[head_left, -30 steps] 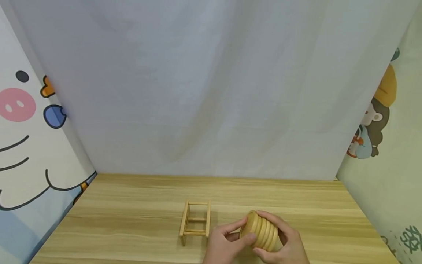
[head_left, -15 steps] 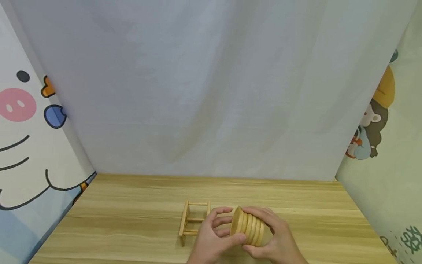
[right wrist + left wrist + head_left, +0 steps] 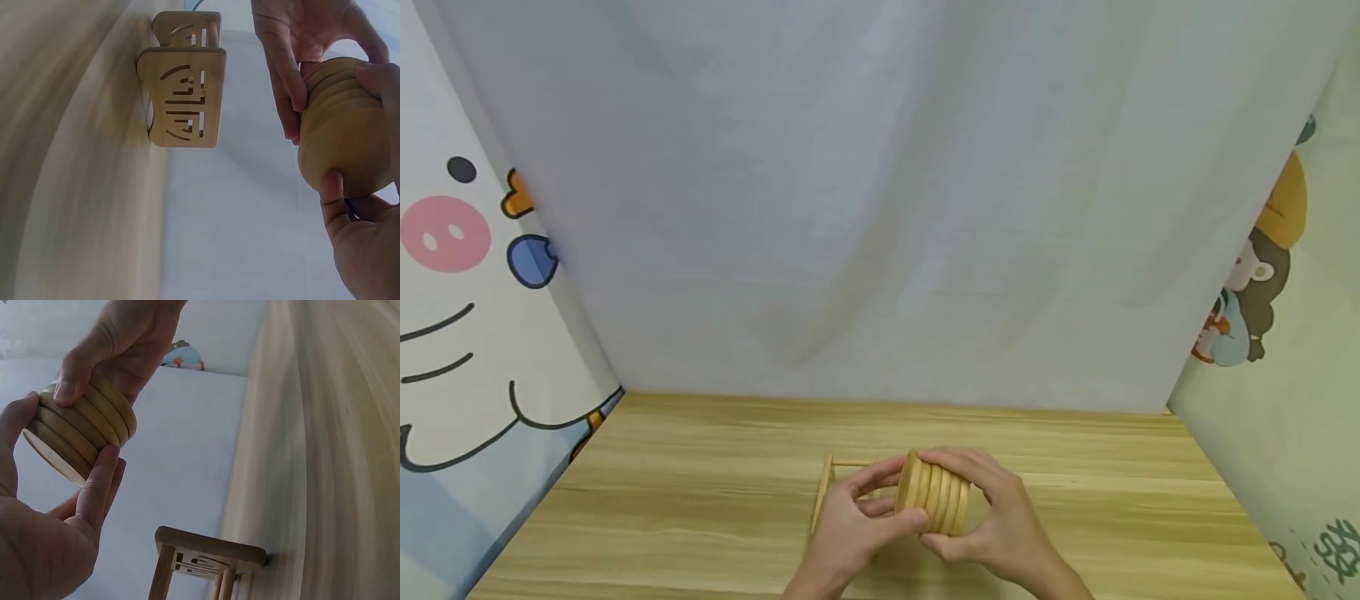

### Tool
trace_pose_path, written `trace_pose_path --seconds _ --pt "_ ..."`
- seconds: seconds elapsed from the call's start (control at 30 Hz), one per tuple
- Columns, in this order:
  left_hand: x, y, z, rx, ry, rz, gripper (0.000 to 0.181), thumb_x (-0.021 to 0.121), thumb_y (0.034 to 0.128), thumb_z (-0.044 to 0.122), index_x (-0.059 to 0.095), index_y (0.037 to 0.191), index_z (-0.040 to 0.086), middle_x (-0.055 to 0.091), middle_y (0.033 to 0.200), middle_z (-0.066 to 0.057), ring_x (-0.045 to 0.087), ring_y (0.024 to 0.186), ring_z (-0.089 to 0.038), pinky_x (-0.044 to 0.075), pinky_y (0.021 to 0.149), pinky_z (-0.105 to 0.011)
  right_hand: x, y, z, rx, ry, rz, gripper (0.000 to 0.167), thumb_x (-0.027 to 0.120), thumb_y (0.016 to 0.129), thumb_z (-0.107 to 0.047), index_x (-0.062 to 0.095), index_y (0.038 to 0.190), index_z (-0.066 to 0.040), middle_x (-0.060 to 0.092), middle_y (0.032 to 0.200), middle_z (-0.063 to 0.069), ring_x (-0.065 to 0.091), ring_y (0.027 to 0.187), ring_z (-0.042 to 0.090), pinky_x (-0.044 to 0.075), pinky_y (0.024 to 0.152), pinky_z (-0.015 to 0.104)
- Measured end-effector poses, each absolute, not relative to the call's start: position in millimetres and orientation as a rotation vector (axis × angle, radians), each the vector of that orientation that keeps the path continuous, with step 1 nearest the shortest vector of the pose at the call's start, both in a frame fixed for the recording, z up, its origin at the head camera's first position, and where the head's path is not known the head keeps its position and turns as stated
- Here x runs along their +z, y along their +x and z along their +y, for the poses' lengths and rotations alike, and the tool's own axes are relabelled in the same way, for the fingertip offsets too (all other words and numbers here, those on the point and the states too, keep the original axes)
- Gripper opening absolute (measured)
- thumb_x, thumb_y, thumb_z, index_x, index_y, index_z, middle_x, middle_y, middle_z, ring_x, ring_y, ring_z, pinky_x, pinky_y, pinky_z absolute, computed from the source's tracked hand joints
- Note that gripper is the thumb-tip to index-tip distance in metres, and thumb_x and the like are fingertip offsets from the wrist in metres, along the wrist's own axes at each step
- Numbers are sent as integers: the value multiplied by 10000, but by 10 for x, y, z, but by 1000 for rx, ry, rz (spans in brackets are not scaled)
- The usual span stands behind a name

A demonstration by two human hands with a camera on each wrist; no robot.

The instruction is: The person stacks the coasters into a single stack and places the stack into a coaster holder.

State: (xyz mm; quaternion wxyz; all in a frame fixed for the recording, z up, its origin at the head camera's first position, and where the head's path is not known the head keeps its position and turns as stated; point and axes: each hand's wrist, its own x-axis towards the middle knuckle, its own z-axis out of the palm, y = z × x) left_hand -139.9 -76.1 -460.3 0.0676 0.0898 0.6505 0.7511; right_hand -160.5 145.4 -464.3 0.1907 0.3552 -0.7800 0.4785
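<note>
Several round wooden coasters (image 3: 937, 498) are held together as a tilted stack above the table, flat faces to the sides. My right hand (image 3: 1004, 518) grips the stack from the right, with fingers over the top and thumb below. From the left, my left hand (image 3: 844, 518) pinches the end coaster between thumb and fingertips. Behind the left hand stands a small wooden rack (image 3: 823, 492), mostly hidden in the head view. The right wrist view shows cut-out slots in the rack's end panel (image 3: 187, 119); its rods (image 3: 164, 572) show in the left wrist view.
The wood-grain table (image 3: 700, 492) reaches back to a pale grey cloth (image 3: 880, 250). A panel with a cartoon pig (image 3: 445, 333) stands on the left. On the right is a green printed panel (image 3: 1300, 400).
Both hands have moved left and slightly away from me with the coaster stack, towards the rack. The left hand now covers most of the rack in the head view.
</note>
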Motion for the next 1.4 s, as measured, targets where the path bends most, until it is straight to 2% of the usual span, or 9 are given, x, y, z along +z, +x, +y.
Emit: trace_pose_path --seconds 0.2,0.37,0.5,0.63,0.73,0.83,0.97,1.07,1.4 --pt "-4559 -1462 -938 2207 327 1973 730 937 934 241 601 1520 -38 616 1465 -236 780 1136 -363 661 891 -376 -4592 -1682 1333 1361 1037 -2194 817 1028 732 -105 718 1476 -237 741 1405 -26 686 1244 196 623 987 407" --pt "-4523 -1511 -1092 2187 366 1954 749 921 947 213 547 1523 -86 591 1474 -243 775 1144 -355 663 893 -392 -4563 -1733 1221 1376 1055 -2197 816 1014 717 -109 723 1466 -248 741 1401 -36 683 1238 187 619 959 379" --pt "-4504 -1551 -1196 2187 385 1981 747 937 927 221 564 1486 -104 639 1422 -232 762 1159 -327 656 911 -370 -4533 -1764 1132 1394 1062 -2211 818 1017 717 -127 723 1470 -254 744 1397 -51 680 1222 172 614 949 367" --pt "-4506 -1603 -1294 2156 434 2106 749 961 904 279 609 1448 -96 711 1333 -194 718 1179 -291 600 1007 -310 -4492 -1792 1053 1411 1085 -2217 805 1014 737 -146 718 1479 -243 745 1401 -39 677 1209 177 613 933 369" --pt "-4515 -1634 -1369 2112 465 2198 760 962 901 312 629 1477 -55 744 1317 -155 685 1215 -286 555 1092 -408 -4470 -1818 999 1410 1101 -2221 783 1005 754 -168 717 1479 -234 742 1413 -25 672 1211 183 615 926 372" --pt "-4518 -1649 -1450 2064 468 2279 749 977 880 323 668 1484 5 760 1310 -117 653 1269 -275 483 1154 -589 -4456 -1845 940 1405 1115 -2229 769 999 756 -184 722 1472 -231 744 1412 -26 663 1187 167 608 905 352" --pt "-4516 -1669 -1565 1994 449 2368 718 999 846 324 714 1448 57 752 1298 -89 599 1334 -280 364 1171 -748 -4450 -1881 854 1395 1146 -2237 766 996 755 -189 727 1472 -223 748 1404 -19 650 1147 147 593 874 323" --pt "-4521 -1688 -1647 1968 421 2371 731 998 846 320 702 1462 61 733 1340 -101 564 1386 -308 319 1184 -780 -4452 -1910 790 1379 1170 -2245 763 993 768 -200 723 1482 -221 749 1403 -9 645 1137 143 585 866 313" --pt "-4571 -1747 -1807 1991 387 2216 760 942 906 260 595 1518 -26 646 1476 -162 494 1463 -358 244 1245 -764 -4477 -1993 649 1362 1227 -2263 750 994 779 -216 724 1479 -220 766 1363 -9 620 1080 100 563 818 277"
